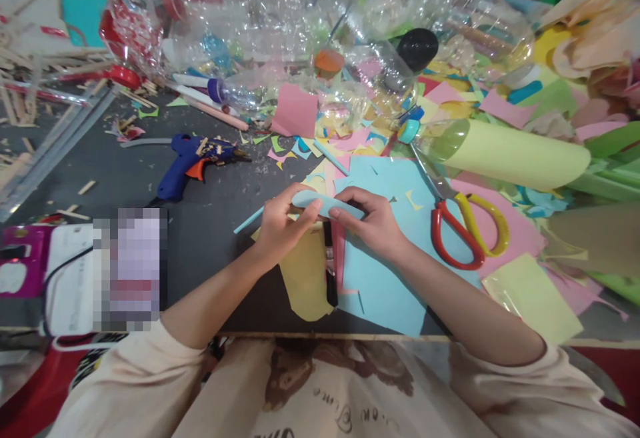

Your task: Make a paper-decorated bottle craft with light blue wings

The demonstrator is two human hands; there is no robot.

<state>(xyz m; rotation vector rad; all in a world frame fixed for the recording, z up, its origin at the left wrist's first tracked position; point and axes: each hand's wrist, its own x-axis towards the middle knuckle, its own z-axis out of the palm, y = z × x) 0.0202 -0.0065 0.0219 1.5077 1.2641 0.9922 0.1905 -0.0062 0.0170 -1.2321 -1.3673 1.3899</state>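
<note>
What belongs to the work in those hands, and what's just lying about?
Seems part of the work:
light blue paper piece, held by left hand and right hand
matching blue sheet, perhaps
scissors, perhaps

Apparently just lying about:
glue gun
clear plastic bottles

A cream T-shirt (225,401) with wide short sleeves (137,378), brown printed picture (287,375) and dark cursive lettering (344,419); left hand (281,223) and right hand (377,219) bare.
</note>
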